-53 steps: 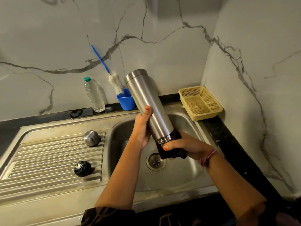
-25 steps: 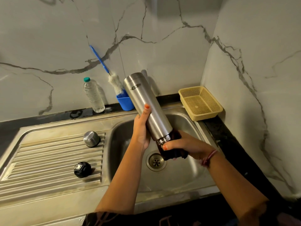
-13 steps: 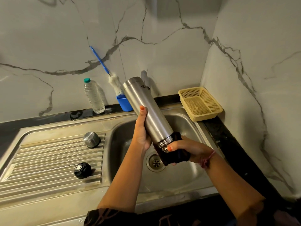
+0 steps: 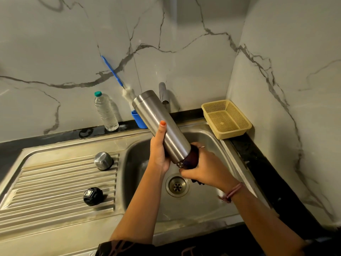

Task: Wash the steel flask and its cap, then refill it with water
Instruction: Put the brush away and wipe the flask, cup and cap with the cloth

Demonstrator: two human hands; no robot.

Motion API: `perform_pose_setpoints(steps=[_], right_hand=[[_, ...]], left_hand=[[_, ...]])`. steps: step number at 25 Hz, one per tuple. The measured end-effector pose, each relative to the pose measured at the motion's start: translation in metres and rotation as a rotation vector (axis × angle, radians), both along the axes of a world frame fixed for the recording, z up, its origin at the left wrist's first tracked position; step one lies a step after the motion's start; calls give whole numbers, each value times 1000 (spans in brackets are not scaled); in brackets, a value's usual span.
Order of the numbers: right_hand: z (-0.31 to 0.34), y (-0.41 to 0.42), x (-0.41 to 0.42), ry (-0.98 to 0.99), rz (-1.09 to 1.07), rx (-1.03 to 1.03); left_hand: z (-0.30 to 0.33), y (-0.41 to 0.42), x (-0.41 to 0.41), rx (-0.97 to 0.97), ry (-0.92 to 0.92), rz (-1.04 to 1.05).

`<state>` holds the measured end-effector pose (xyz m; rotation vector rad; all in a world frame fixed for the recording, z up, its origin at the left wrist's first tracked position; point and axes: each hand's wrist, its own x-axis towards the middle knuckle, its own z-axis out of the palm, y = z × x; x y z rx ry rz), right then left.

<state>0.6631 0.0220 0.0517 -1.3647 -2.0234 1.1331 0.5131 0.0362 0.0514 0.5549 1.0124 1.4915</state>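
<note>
Flask (image 4: 162, 126) over sink basin (image 4: 206, 143), inverted | long axis runs 11 to 5 o'clock, base up at 11, mouth down at 5 | left hand (image 4: 158, 150) grips body | right hand (image 4: 201, 169) clutches dark cloth (image 4: 192, 157) round mouth | steel cap (image 4: 103, 160) on drainboard at 9 o'clock

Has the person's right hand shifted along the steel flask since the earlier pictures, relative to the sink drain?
Yes. The right hand with its dark cloth has slid up the steel flask, away from the drain.
</note>
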Motion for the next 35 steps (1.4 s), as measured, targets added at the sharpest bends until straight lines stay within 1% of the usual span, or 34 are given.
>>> perform_pose_setpoints(steps=[1, 3, 5, 8, 9, 10, 11, 13, 14, 15, 16, 18, 19, 20, 21, 23, 24, 25, 26, 27, 28, 29, 30, 31, 33, 35], right_hand=[[0, -1, -1, 45, 7, -12], [6, 1, 0, 224, 95, -227], [11, 9, 6, 246, 184, -383], [13, 22, 16, 229, 282, -490], [10, 23, 17, 217, 274, -495], [8, 21, 13, 210, 228, -462], [6, 17, 7, 202, 152, -395], [-2, 5, -7, 116, -31, -171], [-7, 0, -11, 85, -89, -91], [-5, -1, -12, 102, -98, -78], [1, 1, -8, 174, -37, -152], [12, 11, 7, 367, 157, -459], [15, 13, 12, 426, 223, -588], [16, 14, 13, 438, 239, -640], [13, 14, 11, 401, 216, -608], [5, 10, -1, 213, 97, -306], [1, 9, -5, 167, 50, -198], [0, 10, -3, 173, 45, -178], [2, 11, 2, 261, 100, -280], [6, 13, 8, 383, 171, -463], [8, 15, 13, 456, 232, -629], [8, 17, 15, 458, 265, -703], [7, 19, 14, 392, 261, -678], [4, 20, 10, 282, 215, -562], [-2, 19, -1, 7, 42, -207], [-10, 12, -10, -186, -132, 85]], left_hand=[[0, 0, -1, 14, 0, -3], [2, -1, -1, 37, -43, -33], [1, -4, -1, 33, -140, -60], [-4, -5, -2, 6, -251, -98], [-3, -6, -3, -2, -252, -114], [-1, -6, -4, -16, -215, -113], [2, -4, -3, -36, -155, -93], [8, 0, 0, -59, -13, -34], [11, 1, 1, -62, 39, -15], [14, 1, 2, -57, 65, -5], [15, 2, 0, -46, 58, -17], [15, 3, -7, -14, -42, -84], [15, 3, -9, 1, -111, -109], [12, 5, -9, -2, -146, -110], [11, 5, -8, -19, -151, -107], [10, 5, -3, -63, -94, -74], [9, 5, -3, -77, -60, -49], [8, 5, -3, -68, -44, -40], [6, 5, -5, -32, -51, -54], [5, 5, -7, 14, -93, -81], [3, 5, -9, 46, -152, -100], [4, 4, -10, 57, -203, -116], [3, 4, -9, 39, -223, -106], [2, 3, -7, 6, -220, -79], [6, 1, 1, -90, -178, 16], [8, 1, 9, -177, -149, 120]])
